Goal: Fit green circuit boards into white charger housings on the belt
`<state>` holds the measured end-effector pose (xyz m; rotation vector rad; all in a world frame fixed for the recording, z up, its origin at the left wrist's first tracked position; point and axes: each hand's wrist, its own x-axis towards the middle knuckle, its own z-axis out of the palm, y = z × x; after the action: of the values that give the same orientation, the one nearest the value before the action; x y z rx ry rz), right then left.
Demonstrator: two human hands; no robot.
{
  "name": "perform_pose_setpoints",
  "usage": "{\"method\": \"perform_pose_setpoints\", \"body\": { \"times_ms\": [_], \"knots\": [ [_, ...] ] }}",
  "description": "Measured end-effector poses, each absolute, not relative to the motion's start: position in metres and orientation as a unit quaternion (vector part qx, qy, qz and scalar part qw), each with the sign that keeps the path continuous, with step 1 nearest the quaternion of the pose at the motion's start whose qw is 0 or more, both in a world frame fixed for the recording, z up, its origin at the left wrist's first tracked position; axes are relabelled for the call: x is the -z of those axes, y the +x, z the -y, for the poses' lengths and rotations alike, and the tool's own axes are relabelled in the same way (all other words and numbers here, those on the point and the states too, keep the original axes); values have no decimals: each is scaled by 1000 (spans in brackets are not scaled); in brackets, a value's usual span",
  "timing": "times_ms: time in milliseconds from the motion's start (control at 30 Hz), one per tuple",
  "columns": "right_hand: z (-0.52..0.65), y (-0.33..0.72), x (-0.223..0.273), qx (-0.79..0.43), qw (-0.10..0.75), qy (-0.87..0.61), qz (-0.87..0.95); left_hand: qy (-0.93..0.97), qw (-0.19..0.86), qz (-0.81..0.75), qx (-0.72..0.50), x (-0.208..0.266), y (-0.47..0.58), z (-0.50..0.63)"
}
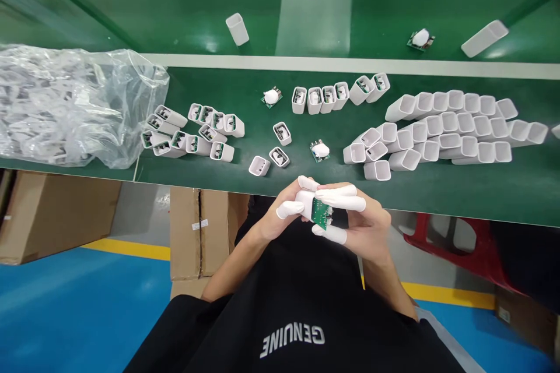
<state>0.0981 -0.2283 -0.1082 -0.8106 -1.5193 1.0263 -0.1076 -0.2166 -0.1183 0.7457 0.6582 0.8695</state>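
Observation:
Between white-capped fingers, my left hand grips a white plastic charger housing just in front of the table edge. My right hand pinches a green circuit board at the housing's open end; the board sticks partly out of it. How deep it sits inside is hidden by the fingers. On the table close by lie a loose circuit board with a white blob, an empty-looking housing and a housing with a board inside.
Many open white housings stand grouped on the right. Filled housings cluster left of centre, with another row farther back. A clear plastic bag covers the far left. Cardboard boxes and a red stool are below the table.

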Motion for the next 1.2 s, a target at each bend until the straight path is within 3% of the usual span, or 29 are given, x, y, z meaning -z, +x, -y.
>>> {"method": "perform_pose_setpoints", "body": {
  "times_ms": [200,333,467,567,667,733,833,933,1200],
  "knots": [
    [223,92,113,-239,481,-405,740,301,778,-324,-448,125,-103,221],
    [209,77,118,-101,496,-365,782,350,716,-350,-492,125,-103,226],
    [189,67,113,-50,561,-310,766,486,634,-359,-483,102,-116,225],
    [173,74,111,-57,601,-317,732,629,497,-405,-439,72,-146,183],
    [163,89,115,-52,610,-334,717,685,231,-511,-465,54,-195,84],
    [164,98,121,-42,605,-350,714,672,135,-589,-429,54,-231,1],
    [179,107,134,-40,587,-382,712,620,113,-716,-301,60,-277,-101],
    [199,110,150,-37,572,-422,702,602,127,-742,-266,66,-301,-149],
    [211,104,179,14,575,-466,672,638,139,-708,-269,62,-276,-129]
  ]
}}
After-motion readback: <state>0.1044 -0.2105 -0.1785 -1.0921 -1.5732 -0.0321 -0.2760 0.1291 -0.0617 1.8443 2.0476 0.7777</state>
